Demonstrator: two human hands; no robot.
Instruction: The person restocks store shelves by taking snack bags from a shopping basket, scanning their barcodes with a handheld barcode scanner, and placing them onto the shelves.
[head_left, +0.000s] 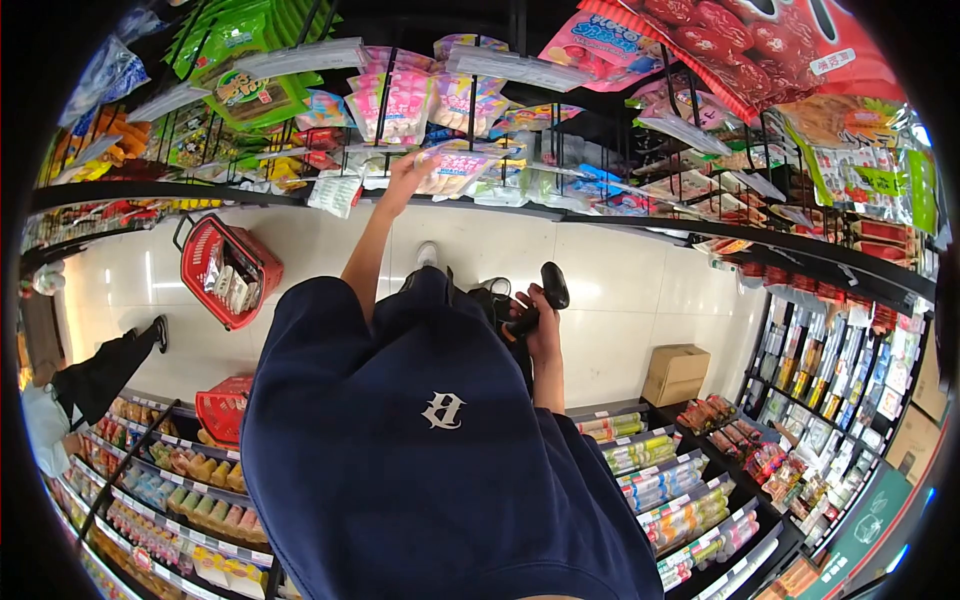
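Note:
My left hand (402, 183) reaches up to the shelf rack, its fingers closed on the left edge of a pink-and-purple snack bag (456, 174). Similar pink bags (388, 106) hang just above it on the hooks. Beside it, at the left, hangs a small white-and-green packet (335, 194). My right hand (540, 318) is down near my waist, wrapped round a black handheld device with a rounded end (554, 286). I cannot make out what kind of device it is.
Red shopping baskets stand on the floor at left, one holding packets (232, 270), another (222, 408) behind me. A cardboard box (676, 375) stands at right. Stocked shelves (660, 485) run behind me. Another person's dark-trousered leg (112, 372) shows at far left.

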